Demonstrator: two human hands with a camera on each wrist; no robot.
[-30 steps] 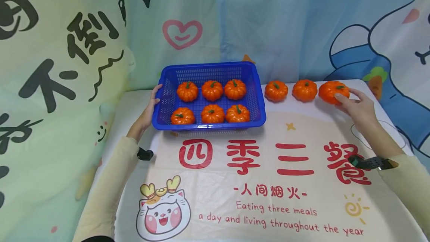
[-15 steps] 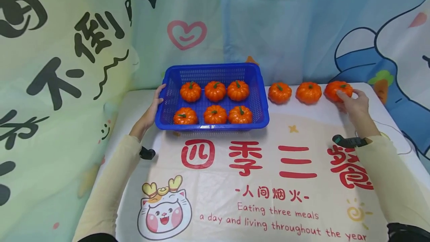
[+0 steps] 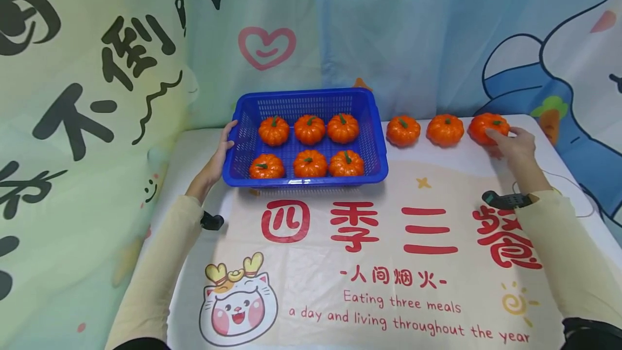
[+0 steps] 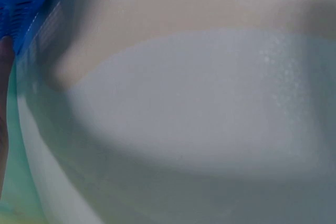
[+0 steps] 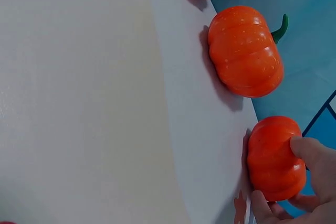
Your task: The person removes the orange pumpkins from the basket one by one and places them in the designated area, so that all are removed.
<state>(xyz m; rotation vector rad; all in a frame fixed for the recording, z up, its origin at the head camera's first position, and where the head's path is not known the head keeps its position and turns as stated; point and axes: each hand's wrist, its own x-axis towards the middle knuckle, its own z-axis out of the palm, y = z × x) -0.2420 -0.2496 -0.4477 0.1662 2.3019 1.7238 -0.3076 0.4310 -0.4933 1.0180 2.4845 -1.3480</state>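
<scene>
In the head view, a blue plastic basket (image 3: 305,182) holds several orange toy pumpkins in two rows, one of them a front pumpkin (image 3: 310,163). My left hand (image 3: 214,163) grips the left side of the basket near its rim; the left wrist view catches only a finger (image 4: 4,56) against the basket wall (image 4: 21,14). At the right end of a row on the table, my right hand (image 3: 521,151) holds a pumpkin (image 3: 487,127) between thumb and fingers. That pumpkin (image 5: 275,156) appears in the right wrist view at the table's back edge, with fingers partly beneath it.
Two more pumpkins, a middle one (image 3: 445,129) and one beside the basket (image 3: 403,130), stand along the back of the table. A printed cloth (image 3: 320,296) covers the tabletop. A patterned curtain (image 3: 389,31) hangs directly behind. A thin cable (image 3: 566,177) lies at the right.
My right hand has shifted the gripped pumpkin slightly back and right, at the row's end, and the forearm has swung round. The left hand stays on the basket. The head view has shifted slightly.
</scene>
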